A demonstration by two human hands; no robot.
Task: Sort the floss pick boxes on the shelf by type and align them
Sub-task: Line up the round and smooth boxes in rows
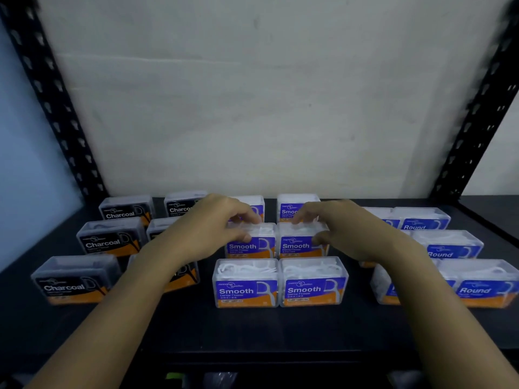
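While each hand pinches one middle-row Smooth box, left hand (216, 220) on the left box (250, 240), right hand (337, 223) on the right box (303, 239), these light, rigid, slick plastic cases likely handle best gripped by their sides.

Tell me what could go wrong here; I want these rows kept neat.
The left hand and right hand pinch the two middle Smooth boxes together; uneven pushing may skew them against the back Smooth pair. Both forearms hang over the Charcoal boxes and Round boxes, so withdrawing might knock those.

The dark shelf (280, 327) holds Charcoal boxes (73, 279) left of the hands, Smooth boxes (280, 282) between them, Round boxes (477, 282) right.
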